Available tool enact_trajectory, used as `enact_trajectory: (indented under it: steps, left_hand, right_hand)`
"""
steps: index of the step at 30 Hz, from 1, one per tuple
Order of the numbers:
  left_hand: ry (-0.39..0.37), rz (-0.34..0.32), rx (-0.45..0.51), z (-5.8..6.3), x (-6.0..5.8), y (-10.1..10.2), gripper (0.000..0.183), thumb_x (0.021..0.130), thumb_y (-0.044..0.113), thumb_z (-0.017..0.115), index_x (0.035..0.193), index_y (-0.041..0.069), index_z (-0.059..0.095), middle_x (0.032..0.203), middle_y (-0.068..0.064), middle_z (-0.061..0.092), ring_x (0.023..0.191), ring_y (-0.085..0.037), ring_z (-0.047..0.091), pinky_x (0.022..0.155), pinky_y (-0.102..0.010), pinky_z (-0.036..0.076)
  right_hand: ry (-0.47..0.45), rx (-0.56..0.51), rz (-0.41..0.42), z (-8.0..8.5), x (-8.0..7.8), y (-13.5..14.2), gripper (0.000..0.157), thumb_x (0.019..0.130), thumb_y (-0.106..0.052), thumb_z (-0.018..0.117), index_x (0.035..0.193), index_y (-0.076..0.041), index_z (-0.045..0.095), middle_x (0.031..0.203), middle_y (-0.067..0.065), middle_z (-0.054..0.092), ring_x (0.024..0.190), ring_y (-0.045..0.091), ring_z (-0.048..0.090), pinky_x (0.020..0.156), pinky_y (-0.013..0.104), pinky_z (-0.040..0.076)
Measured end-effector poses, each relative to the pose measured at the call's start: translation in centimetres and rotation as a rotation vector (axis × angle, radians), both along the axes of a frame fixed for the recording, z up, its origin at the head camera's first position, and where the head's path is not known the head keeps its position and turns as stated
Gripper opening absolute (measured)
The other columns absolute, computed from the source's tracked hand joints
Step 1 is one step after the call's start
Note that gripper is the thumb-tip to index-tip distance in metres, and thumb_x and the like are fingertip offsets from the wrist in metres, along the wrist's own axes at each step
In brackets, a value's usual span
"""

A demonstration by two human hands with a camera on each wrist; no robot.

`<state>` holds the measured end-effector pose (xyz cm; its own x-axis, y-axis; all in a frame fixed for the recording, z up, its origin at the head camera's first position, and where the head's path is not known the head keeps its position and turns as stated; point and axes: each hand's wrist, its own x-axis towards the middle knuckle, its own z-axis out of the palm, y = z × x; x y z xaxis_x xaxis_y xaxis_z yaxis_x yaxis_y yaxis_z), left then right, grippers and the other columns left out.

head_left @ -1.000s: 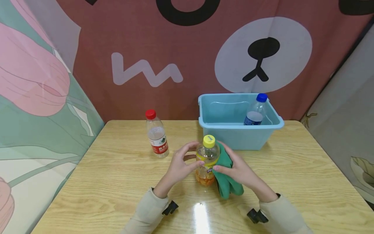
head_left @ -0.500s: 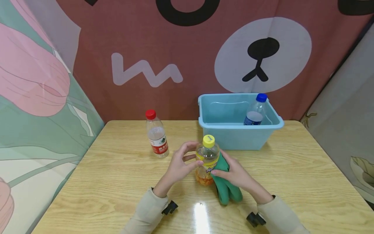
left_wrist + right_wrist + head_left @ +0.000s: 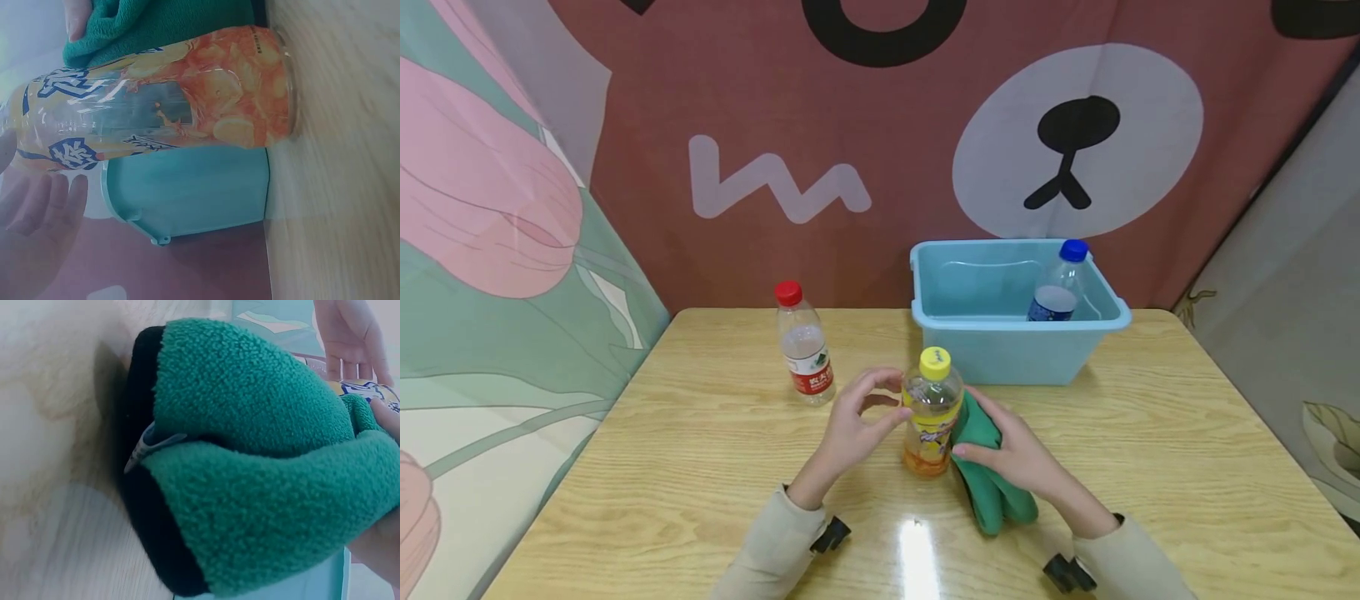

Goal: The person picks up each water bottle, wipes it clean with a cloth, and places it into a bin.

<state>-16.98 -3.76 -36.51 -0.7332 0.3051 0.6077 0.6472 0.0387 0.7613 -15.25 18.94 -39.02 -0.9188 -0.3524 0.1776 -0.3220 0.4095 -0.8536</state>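
Observation:
A yellow-capped drink bottle (image 3: 931, 425) stands upright on the wooden table (image 3: 700, 500), with an orange fruit print low on its label. At its left side is my left hand (image 3: 856, 427), thumb and fingertips right at the bottle's edge. In the left wrist view the fingers (image 3: 53, 203) of that hand show apart from the bottle. My right hand (image 3: 1030, 458) grips a folded green cloth (image 3: 988, 483) beside the bottle's right side. Close up in the right wrist view, the cloth (image 3: 250, 506) is fuzzy, with a black border and a small tag.
Behind the hands stands a light blue bin (image 3: 1007, 354), holding a blue-capped bottle (image 3: 1054, 292) at its right end. A red-capped water bottle (image 3: 808, 358) stands to the left. A printed curtain (image 3: 887, 125) hangs behind the table.
My right hand has drawn the cloth a little toward me, then rightward off the bottle's front. The left hand has shifted slightly left. The bottle has turned, showing more of its label.

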Motion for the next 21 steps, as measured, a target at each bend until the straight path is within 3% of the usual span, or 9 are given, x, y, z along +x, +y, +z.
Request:
enact_trajectory:
  steps: [6,12,18,21]
  left_hand:
    - [-0.019,-0.060,0.008,-1.6,-0.5,-0.2,0.037,0.080,-0.016,0.058,0.116,-0.014,0.050,0.112,-0.030,0.053,0.097,-0.040,0.056,0.079,-0.041,0.052]
    - [-0.023,-0.091,-0.014,-2.1,-0.8,-0.1,0.044,0.085,-0.005,0.058,0.126,-0.011,0.044,0.123,-0.026,0.049,0.107,-0.038,0.052,0.086,-0.034,0.049]
    - [-0.026,-0.047,-0.081,-1.9,-0.9,0.5,0.058,0.087,0.022,0.063,0.132,-0.005,0.039,0.128,-0.023,0.046,0.114,-0.036,0.047,0.086,-0.036,0.049]
    - [-0.047,-0.002,-0.126,-1.8,-0.9,0.7,0.062,0.084,0.020,0.066,0.133,-0.004,0.038,0.129,-0.022,0.046,0.115,-0.036,0.047,0.086,-0.037,0.049]
  right_hand:
    - [0.018,0.011,0.009,0.0,0.5,0.1,0.074,0.080,-0.016,0.070,0.142,-0.009,0.030,0.141,0.017,0.035,0.126,0.036,0.035,0.099,0.054,0.033]
    - [0.037,0.032,0.022,0.2,1.0,0.5,0.074,0.081,-0.022,0.069,0.142,-0.012,0.030,0.141,0.014,0.035,0.127,0.033,0.034,0.099,0.053,0.033]
    - [0.038,0.048,0.036,0.5,1.4,0.7,0.073,0.081,-0.024,0.069,0.142,-0.010,0.030,0.141,0.015,0.036,0.127,0.035,0.034,0.098,0.054,0.033]
    - [0.047,0.058,0.045,0.6,1.5,0.8,0.073,0.081,-0.025,0.069,0.141,-0.009,0.031,0.140,0.016,0.036,0.126,0.035,0.035,0.098,0.054,0.033]
